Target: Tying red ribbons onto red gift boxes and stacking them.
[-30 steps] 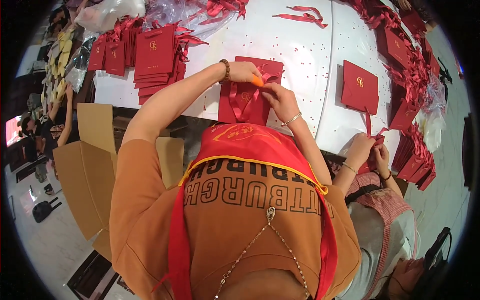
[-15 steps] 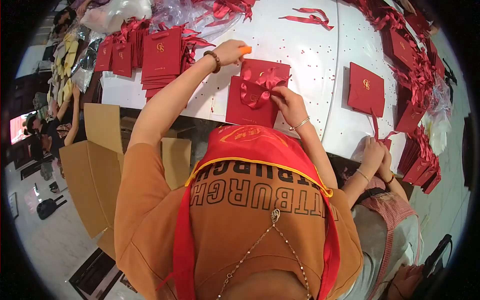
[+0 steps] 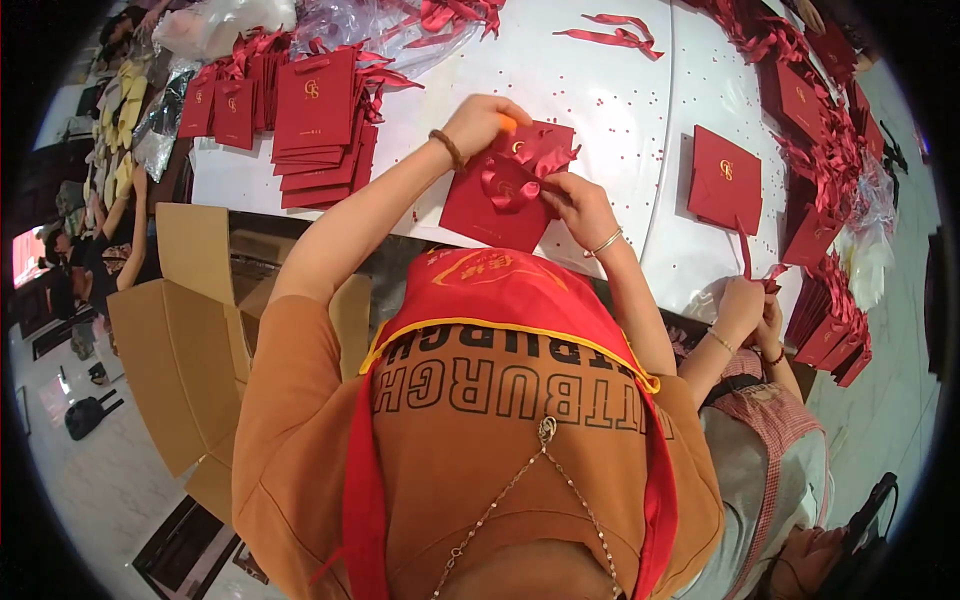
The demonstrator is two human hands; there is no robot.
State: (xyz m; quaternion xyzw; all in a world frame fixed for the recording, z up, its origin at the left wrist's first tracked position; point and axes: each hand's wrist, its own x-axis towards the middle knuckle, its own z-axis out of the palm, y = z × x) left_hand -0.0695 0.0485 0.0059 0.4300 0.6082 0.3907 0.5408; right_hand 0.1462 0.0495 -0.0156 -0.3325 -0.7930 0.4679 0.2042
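On the table in front of me lies a flat red paper gift bag [image 3: 478,210] with gold print. A loop of shiny red ribbon [image 3: 513,193] spreads over its upper part. Closed around a small orange object [image 3: 509,124], my left hand [image 3: 484,124] is at the bag's upper left edge; most of that object is hidden, so its kind does not show. The fingers of my right hand [image 3: 583,207] pinch the ribbon near the bag's right side.
Red bags [image 3: 318,105] are stacked at the left, beside an open cardboard box [image 3: 165,350]. Loose ribbon [image 3: 610,38] lies at the far side. Another bag [image 3: 722,180] sits right of mine, near a co-worker's hands [image 3: 752,312]. More bags [image 3: 828,330] line the right edge.
My left hand has moved nearer and right with the orange object, from beyond the bag onto its upper edge. The bag has tilted slightly. My right hand keeps its pinch on the ribbon.
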